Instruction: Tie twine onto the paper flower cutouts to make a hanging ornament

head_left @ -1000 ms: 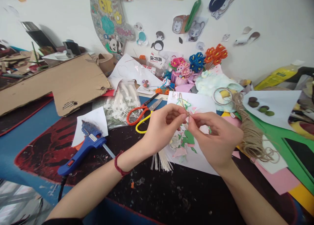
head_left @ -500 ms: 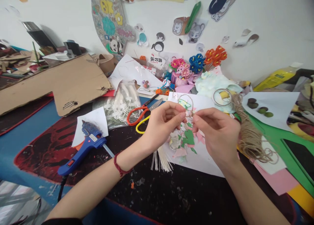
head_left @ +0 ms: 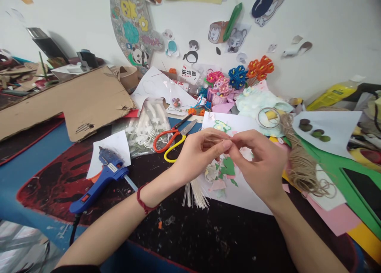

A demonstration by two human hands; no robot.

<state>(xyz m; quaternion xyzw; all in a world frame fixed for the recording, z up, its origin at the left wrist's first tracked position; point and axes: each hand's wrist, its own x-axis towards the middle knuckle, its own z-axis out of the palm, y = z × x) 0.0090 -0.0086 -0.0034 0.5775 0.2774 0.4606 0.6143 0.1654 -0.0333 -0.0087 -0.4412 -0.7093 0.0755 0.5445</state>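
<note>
Fingertips meeting, both hands pinch a thin tan string above a white sheet. My left hand has its thumb and index finger closed on the string, and a red cord bracelet circles its wrist. My right hand is closed in a pinch against the left fingertips; the string's end is hidden between them. Green and pink paper scraps lie on the sheet below. A cream tassel hangs or lies under my left hand; what it is joined to is hidden.
Scissors with red and yellow handles lie left of my hands, and a blue glue gun farther left. A twine bundle is at the right, near a dark phone. Crafted flowers stand behind.
Both hands have drawn together until their fingertips touch. The string loop that stood up between them is now lower and mostly inside the left fingers.
</note>
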